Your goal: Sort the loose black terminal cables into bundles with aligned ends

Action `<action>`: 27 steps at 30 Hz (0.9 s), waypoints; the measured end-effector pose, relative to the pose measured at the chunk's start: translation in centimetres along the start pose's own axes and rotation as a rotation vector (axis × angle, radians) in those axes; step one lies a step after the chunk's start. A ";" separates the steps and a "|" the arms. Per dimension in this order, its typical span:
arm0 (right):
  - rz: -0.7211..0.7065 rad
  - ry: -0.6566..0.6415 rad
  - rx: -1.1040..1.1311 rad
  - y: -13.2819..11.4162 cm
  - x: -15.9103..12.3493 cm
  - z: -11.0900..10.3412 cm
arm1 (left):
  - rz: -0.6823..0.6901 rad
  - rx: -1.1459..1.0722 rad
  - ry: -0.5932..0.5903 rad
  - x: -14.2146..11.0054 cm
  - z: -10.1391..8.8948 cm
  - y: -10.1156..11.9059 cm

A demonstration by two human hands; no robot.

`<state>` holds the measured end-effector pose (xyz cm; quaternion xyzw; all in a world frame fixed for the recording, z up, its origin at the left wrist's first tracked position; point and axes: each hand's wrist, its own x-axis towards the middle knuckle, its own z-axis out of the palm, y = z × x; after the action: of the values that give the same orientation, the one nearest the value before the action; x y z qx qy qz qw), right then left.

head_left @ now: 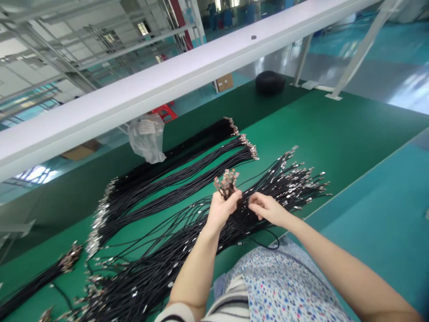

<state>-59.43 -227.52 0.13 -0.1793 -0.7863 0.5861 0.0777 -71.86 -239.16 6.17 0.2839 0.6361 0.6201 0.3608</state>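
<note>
A bunch of black cables with coppery end connectors stands up out of my left hand, whose fingers are wrapped round it. Just to the right, my right hand has its fingers curled together above the cables; whether a cable is between the fingertips I cannot make out. Beneath both hands lies a large loose pile of black cables, its silvery connectors fanned out at the right end. Farther back, sorted cable bundles lie side by side with their ends lined up.
Another cable bundle lies at the left on the green table mat. A white shelf crosses above the table. A clear plastic bag hangs from it. A black round object sits at the back near the shelf leg.
</note>
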 end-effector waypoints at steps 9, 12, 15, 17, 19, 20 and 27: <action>0.220 0.449 0.416 2.5 5.9 -1.8 | -0.076 0.041 -0.149 -1.0 0.6 -0.2; 0.424 0.489 0.474 3.7 7.2 -2.6 | -0.012 0.084 -0.082 -1.4 -0.3 -0.1; 0.604 0.547 0.490 6.5 6.7 -4.1 | 0.129 0.117 0.048 -1.7 -1.7 0.3; 0.699 0.540 0.471 8.5 5.9 -5.1 | 0.173 0.036 0.027 -1.8 -2.2 0.2; 0.775 0.508 0.427 10.0 5.5 -5.7 | 0.149 -0.126 -0.059 -1.7 -2.3 -0.2; 0.808 0.486 0.397 10.5 5.5 -5.9 | 0.123 -0.206 -0.098 -1.6 -2.2 -0.5; 0.930 0.332 0.119 11.9 8.5 -5.1 | 0.010 -0.264 -0.190 -1.5 -1.7 -1.6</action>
<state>-63.29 -216.86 -10.35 -0.5972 -0.5651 0.5663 -0.0579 -72.17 -241.48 4.65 0.2946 0.5107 0.6705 0.4504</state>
